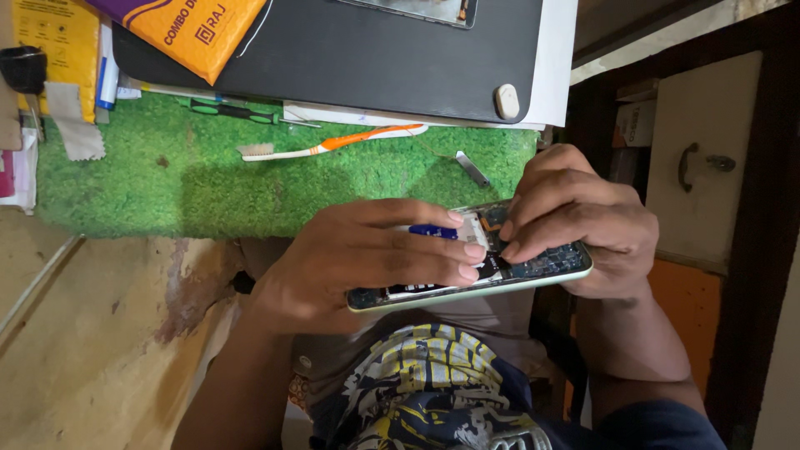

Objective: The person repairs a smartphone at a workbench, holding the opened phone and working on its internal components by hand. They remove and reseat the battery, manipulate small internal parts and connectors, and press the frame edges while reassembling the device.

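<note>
Both hands close on an opened phone [533,271] held over the person's lap, just off the near edge of the bench. The left hand [367,262] wraps it from the near side, fingers laid flat across the exposed inside with the tips meeting near the middle; a small blue tool [433,231] shows between the index and middle fingers, though how it is pinched is hidden. The right hand [579,225] cups the far end, its fingertips pressing down onto the board close beside the left fingertips.

The phone lies with its back removed, facing up: a slim rounded slab with a pale green, glossy frame, a dark circuit area speckled with tiny parts under the right hand, a white patch and a small orange-brown strip near the fingertips.

Just beyond the hands spreads a mat of green artificial grass [208,179], coarse and tufted. On it, nearest the right hand, lies a small flat metal piece [472,167]; farther out, a toothbrush [333,144] with orange-and-white handle and worn bristles, then a green-handled screwdriver [233,111]. Past these sits a smooth black rectangular pad [350,58] with rounded corners and a small pale oval object [507,101] on its corner, and an orange padded envelope [187,29] overlapping it. Beneath the phone is a printed shirt [433,383] in blue, yellow and white. To the right stands a cream cabinet door [708,158] with a metal handle.
</note>
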